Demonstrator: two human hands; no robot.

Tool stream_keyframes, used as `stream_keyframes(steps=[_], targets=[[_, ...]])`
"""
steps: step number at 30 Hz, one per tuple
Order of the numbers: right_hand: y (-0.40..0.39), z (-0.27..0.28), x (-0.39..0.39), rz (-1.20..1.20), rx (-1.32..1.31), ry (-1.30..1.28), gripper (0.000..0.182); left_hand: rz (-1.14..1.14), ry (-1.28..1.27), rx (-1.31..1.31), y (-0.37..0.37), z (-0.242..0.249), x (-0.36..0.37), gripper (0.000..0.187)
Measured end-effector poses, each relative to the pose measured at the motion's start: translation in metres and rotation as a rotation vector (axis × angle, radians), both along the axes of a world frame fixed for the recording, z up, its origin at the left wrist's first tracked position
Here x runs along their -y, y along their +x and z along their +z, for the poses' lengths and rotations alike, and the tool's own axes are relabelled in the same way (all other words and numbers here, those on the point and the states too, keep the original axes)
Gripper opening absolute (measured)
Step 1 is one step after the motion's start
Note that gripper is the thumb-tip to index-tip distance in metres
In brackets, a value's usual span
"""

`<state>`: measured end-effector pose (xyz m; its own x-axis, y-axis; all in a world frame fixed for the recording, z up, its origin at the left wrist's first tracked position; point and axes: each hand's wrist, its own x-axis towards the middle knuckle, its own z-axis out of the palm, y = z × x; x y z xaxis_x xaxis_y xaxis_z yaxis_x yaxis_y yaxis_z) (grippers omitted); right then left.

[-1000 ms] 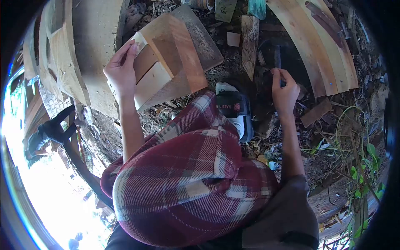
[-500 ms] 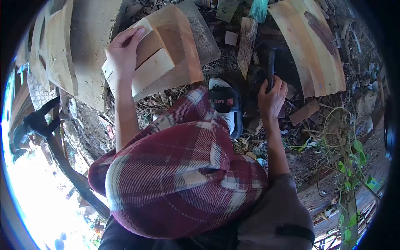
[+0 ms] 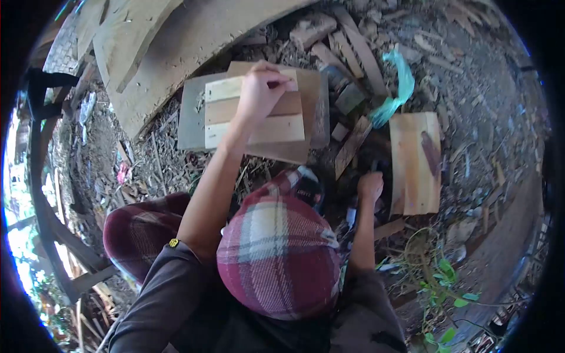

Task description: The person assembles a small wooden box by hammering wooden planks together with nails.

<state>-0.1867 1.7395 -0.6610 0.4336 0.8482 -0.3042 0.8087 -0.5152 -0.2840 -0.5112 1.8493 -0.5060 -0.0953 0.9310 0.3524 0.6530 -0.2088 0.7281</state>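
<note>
My left hand (image 3: 259,97) is over a small panel of wooden slats (image 3: 273,135), fingertips pinched together at its upper right. Whatever they pinch, if anything, is too small to make out. Dark nail heads dot the panel's left ends. Beneath it lies a thin brownish board (image 3: 315,97) on a greyish sheet (image 3: 189,120). Low on the right, my right hand (image 3: 370,187) is wrapped round the dark handle of a hammer (image 3: 376,166), whose head is lost in shadow.
A second slatted panel (image 3: 406,165) lies right of my right hand, a dark wood piece (image 3: 430,154) on it. A green plastic bag (image 3: 403,88), wood offcuts (image 3: 353,147) and a brick-like block (image 3: 313,31) lie ahead. Large planks (image 3: 176,47) are at upper left; leafy plants (image 3: 447,273) at lower right.
The view has shifted and turned, and the slatted panel now appears level and nearer the middle. My left hand has moved from the panel's upper edge to its upper right. My right hand still grips the hammer.
</note>
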Motion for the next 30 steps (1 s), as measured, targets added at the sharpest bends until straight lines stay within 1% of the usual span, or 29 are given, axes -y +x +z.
stream_keyframes(steps=[2,4,5,7,10,12,14,16,17,18,20,22,23,24,26,28,29,30], targets=[[0.001,0.008,0.006,-0.064,-0.070,0.042,0.036,-0.010,0.007,0.034,-0.001,-0.001,-0.001,0.014],[0.002,0.025,0.021,0.069,-0.047,0.175,0.035,-0.010,0.021,0.018,-0.002,-0.001,-0.002,0.012],[0.003,0.040,0.022,-0.019,-0.318,0.141,0.033,-0.010,0.034,0.045,-0.002,-0.001,-0.001,0.011],[-0.017,0.126,0.028,-0.206,-0.856,0.035,0.030,-0.010,0.030,0.067,-0.002,0.001,0.001,0.010],[-0.065,0.211,0.023,-0.019,-1.008,0.247,0.031,-0.014,0.045,0.084,-0.003,-0.004,0.001,0.010],[-0.093,0.241,0.010,0.128,-0.934,0.290,0.031,-0.026,0.055,0.068,-0.003,-0.006,0.000,0.010],[-0.123,0.250,-0.008,0.309,-0.739,0.359,0.033,-0.019,0.039,0.105,-0.002,-0.006,0.000,0.010],[-0.146,0.250,-0.028,0.398,-0.694,0.296,0.035,-0.012,0.049,0.121,-0.003,-0.007,0.000,0.009],[-0.152,0.240,-0.040,0.440,-0.670,0.252,0.035,-0.016,0.046,0.104,-0.004,-0.008,0.000,0.010],[-0.158,0.232,-0.050,0.490,-0.567,0.211,0.035,-0.019,0.043,0.085,-0.004,-0.008,0.000,0.010],[-0.161,0.227,-0.057,0.498,-0.514,0.260,0.037,-0.020,0.039,0.089,-0.006,-0.009,-0.005,0.010],[-0.172,0.257,-0.052,0.381,-0.563,0.256,0.038,-0.021,0.011,0.144,-0.003,-0.009,-0.002,0.011],[-0.172,0.262,-0.050,0.352,-0.552,0.289,0.039,-0.027,0.077,0.128,-0.004,-0.010,0.000,0.012],[-0.173,0.266,-0.049,0.327,-0.532,0.265,0.039,-0.027,0.059,0.138,-0.003,-0.012,0.002,0.012],[-0.171,0.254,-0.053,0.339,-0.527,0.253,0.039,-0.028,0.044,0.152,-0.003,-0.011,-0.001,0.011],[-0.174,0.246,-0.058,0.310,-0.532,0.098,0.039,-0.052,0.046,0.130,-0.004,-0.012,-0.002,0.011],[-0.173,0.236,-0.061,0.340,-0.502,0.124,0.039,-0.053,0.039,0.122,-0.004,-0.012,-0.003,0.011],[-0.173,0.238,-0.063,0.339,-0.531,0.160,0.039,-0.048,0.031,0.116,-0.006,-0.012,-0.003,0.011]])
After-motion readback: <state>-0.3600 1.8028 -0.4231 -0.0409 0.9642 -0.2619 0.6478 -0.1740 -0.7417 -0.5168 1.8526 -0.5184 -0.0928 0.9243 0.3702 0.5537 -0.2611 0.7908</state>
